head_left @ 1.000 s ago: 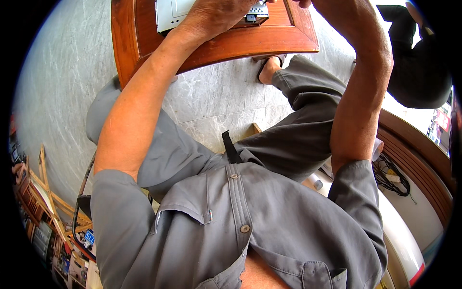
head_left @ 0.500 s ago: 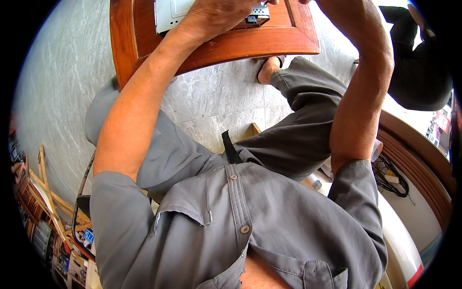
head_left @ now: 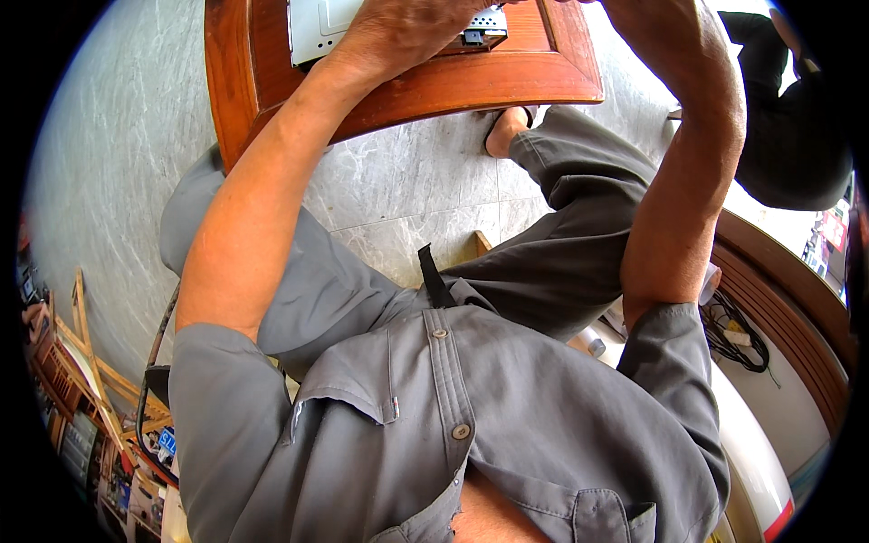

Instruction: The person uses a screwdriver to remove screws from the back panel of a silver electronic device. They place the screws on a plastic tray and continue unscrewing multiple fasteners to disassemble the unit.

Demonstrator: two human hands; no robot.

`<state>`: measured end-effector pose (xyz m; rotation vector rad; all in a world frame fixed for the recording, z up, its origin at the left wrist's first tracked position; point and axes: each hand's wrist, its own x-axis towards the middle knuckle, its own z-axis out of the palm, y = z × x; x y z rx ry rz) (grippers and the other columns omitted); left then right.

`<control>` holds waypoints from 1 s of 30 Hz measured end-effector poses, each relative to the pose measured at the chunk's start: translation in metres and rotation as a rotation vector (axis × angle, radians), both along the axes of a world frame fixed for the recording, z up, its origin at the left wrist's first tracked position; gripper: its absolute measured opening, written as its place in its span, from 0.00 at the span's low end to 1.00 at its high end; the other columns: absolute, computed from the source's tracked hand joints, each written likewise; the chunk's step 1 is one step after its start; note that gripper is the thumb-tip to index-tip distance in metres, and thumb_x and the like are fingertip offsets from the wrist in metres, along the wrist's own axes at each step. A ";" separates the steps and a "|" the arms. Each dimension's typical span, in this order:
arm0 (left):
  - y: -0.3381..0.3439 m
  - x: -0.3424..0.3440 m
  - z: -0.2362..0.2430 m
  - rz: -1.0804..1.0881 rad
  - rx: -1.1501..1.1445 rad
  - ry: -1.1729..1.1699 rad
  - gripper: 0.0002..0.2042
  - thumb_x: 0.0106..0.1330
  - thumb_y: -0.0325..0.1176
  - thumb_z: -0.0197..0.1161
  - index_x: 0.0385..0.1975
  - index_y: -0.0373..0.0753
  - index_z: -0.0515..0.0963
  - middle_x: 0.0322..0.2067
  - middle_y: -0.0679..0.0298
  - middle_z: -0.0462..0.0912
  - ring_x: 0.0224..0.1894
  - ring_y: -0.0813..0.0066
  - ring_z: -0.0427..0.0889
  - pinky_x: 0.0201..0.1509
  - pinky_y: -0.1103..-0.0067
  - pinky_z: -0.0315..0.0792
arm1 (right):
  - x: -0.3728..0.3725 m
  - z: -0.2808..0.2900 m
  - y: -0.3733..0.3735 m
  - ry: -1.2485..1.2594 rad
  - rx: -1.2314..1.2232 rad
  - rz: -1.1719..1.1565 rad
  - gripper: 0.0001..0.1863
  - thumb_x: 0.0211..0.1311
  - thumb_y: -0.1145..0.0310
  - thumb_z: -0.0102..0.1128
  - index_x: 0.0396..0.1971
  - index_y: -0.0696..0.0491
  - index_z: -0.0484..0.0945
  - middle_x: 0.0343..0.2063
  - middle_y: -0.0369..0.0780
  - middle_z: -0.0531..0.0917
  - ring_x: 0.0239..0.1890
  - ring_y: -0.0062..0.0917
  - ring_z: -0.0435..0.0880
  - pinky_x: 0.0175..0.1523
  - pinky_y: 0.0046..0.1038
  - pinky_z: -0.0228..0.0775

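Note:
On the reddish-brown wooden table [head_left: 407,98] lies a silvery metal device case [head_left: 312,36], its perforated side and a small dark socket [head_left: 472,38] facing me. My left hand [head_left: 407,32] reaches over the case, with the wrist above its near edge. The fingers run past the upper edge of the picture. My right hand [head_left: 638,11] comes in from the right above the table, also cut off at the top. Both hands lean toward each other near the case's right end. What the fingers hold, if anything, is out of sight.
A person in dark clothes [head_left: 787,136] sits at the upper right. Coiled black cable [head_left: 738,335] hangs beside a curved wooden edge [head_left: 778,281] on the right. Wooden strips [head_left: 95,380] and cluttered goods stand at the lower left. Grey tiles [head_left: 407,199] cover the floor.
My right forearm and hand have shifted slightly to the right. My left hand has barely moved, and the case stays in nearly the same place.

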<state>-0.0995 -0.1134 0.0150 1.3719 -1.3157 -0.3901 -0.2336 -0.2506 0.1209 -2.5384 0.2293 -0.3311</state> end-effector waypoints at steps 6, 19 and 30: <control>0.000 0.000 0.006 -0.045 0.106 0.163 0.10 0.71 0.33 0.69 0.44 0.33 0.87 0.33 0.61 0.89 0.36 0.79 0.83 0.42 0.78 0.77 | 0.001 -0.001 -0.003 -0.022 -0.009 -0.015 0.11 0.70 0.66 0.65 0.34 0.60 0.83 0.22 0.40 0.84 0.24 0.22 0.82 0.31 0.27 0.73; -0.008 -0.003 -0.002 -0.094 -0.043 0.314 0.07 0.68 0.24 0.69 0.43 0.33 0.88 0.37 0.64 0.91 0.38 0.83 0.83 0.43 0.81 0.79 | 0.001 0.000 0.006 -0.086 -0.113 -0.083 0.16 0.67 0.58 0.69 0.35 0.58 0.84 0.20 0.39 0.82 0.23 0.19 0.78 0.28 0.26 0.70; -0.008 -0.002 0.000 -0.012 -0.020 -0.001 0.06 0.69 0.26 0.68 0.41 0.30 0.86 0.33 0.58 0.89 0.35 0.75 0.85 0.40 0.77 0.79 | -0.002 0.006 0.002 -0.020 -0.239 -0.105 0.19 0.66 0.57 0.70 0.27 0.60 0.81 0.17 0.38 0.76 0.21 0.19 0.72 0.27 0.28 0.64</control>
